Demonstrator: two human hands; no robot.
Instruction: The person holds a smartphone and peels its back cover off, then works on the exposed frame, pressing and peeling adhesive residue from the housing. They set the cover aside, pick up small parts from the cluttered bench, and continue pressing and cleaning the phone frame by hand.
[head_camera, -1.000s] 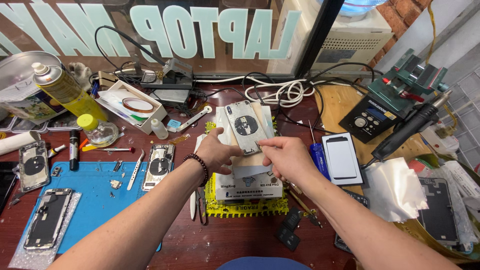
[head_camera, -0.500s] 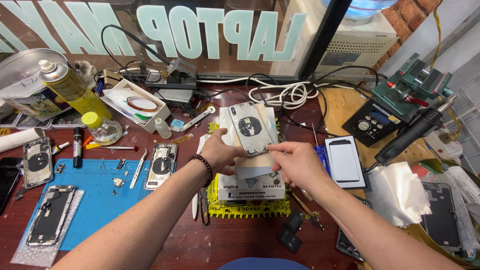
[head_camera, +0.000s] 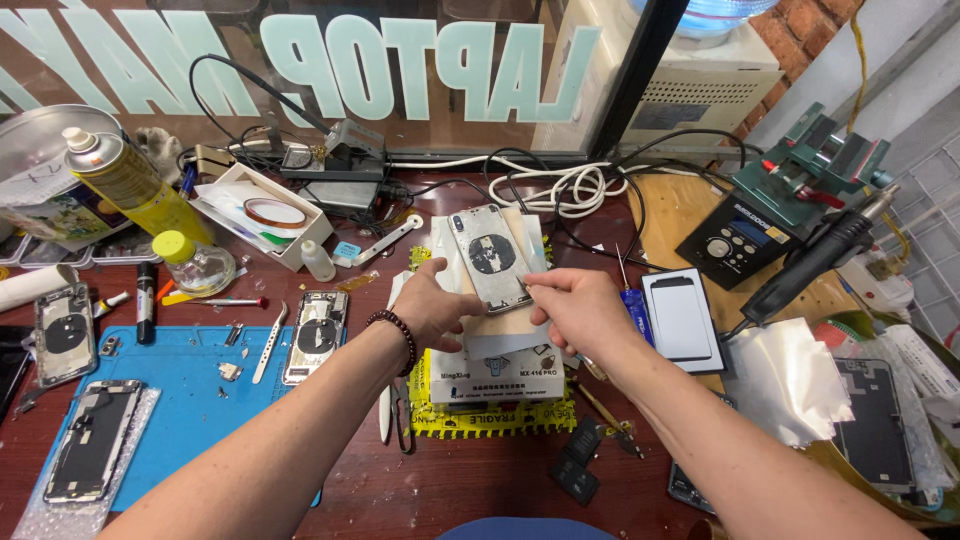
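Holding a phone back panel (head_camera: 492, 258) above a boxed machine (head_camera: 495, 385), left hand (head_camera: 432, 308) pinches its edge, right hand (head_camera: 580, 312) pinches the corner; steady, even support seems wise.

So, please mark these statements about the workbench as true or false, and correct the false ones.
1. Both hands hold the phone back panel. True: left hand and right hand grip it from either side.
2. The left wrist is bare. False: it wears a dark bead bracelet.
3. The tweezers lie on the blue mat. True.
4. The yellow spray can stands at the right of the bench. False: it is at the far left.
5. The hot air tool is in the right hand. False: it lies apart, at the right.
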